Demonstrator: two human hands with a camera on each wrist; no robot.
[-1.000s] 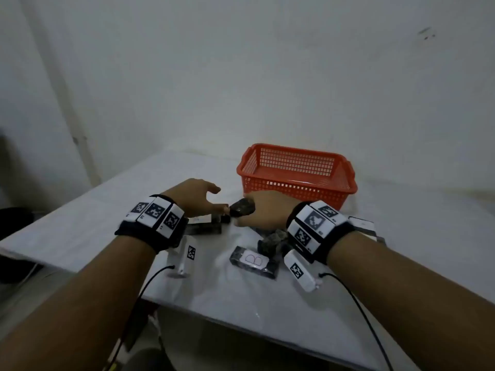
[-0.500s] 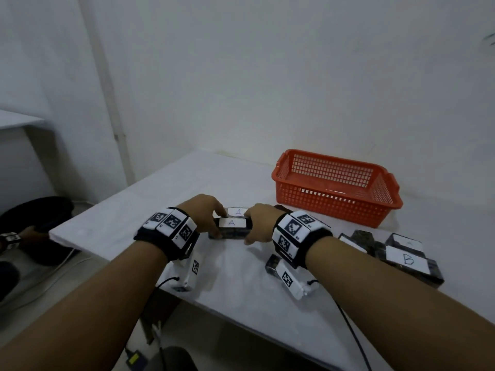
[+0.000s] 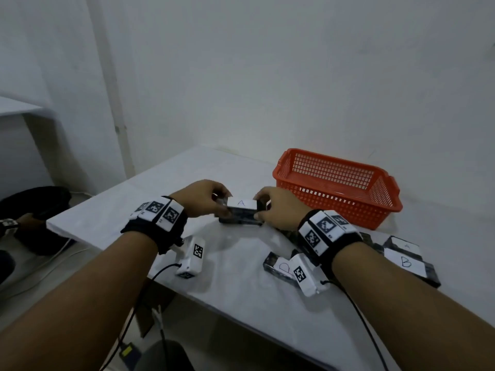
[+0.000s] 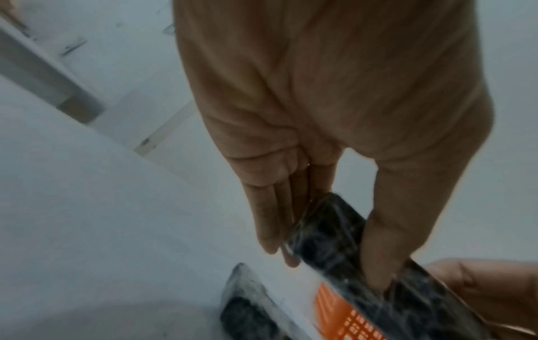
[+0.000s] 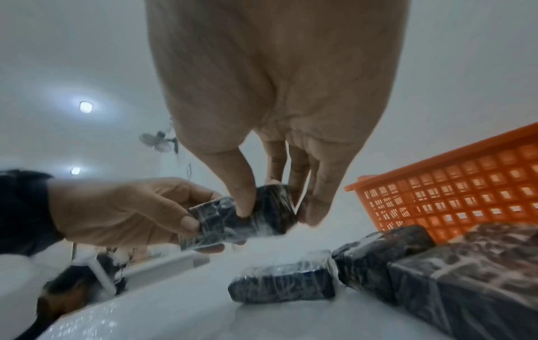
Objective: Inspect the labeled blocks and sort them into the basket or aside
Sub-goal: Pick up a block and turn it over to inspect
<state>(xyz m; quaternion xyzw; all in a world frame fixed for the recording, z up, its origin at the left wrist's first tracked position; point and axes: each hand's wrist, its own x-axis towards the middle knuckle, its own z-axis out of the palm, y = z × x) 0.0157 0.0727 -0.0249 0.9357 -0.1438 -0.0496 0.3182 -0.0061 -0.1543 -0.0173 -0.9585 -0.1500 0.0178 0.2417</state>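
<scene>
**Black wrapped block marked A, pinched at both ends**

Black and film-wrapped, the block labelled A [image 3: 241, 211] hangs just above the white tabletop [image 3: 241, 290] between the hands. The left hand [image 3: 199, 195] pinches its left end, the right hand [image 3: 278, 210] its right end, thumb and fingers curled round it. The orange basket [image 3: 375, 207] stands just beyond the right hand; the block labelled B [image 3: 407, 263] lies right of that wrist.

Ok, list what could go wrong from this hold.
1. Left hand and right hand pinch only the ends of the A block, and its wrap looks glossy; if one grip loosens, it may drop onto the block below.
2. The right wrist hangs over the red-lettered block near the table edge; a sweep toward the basket might knock it off.
</scene>
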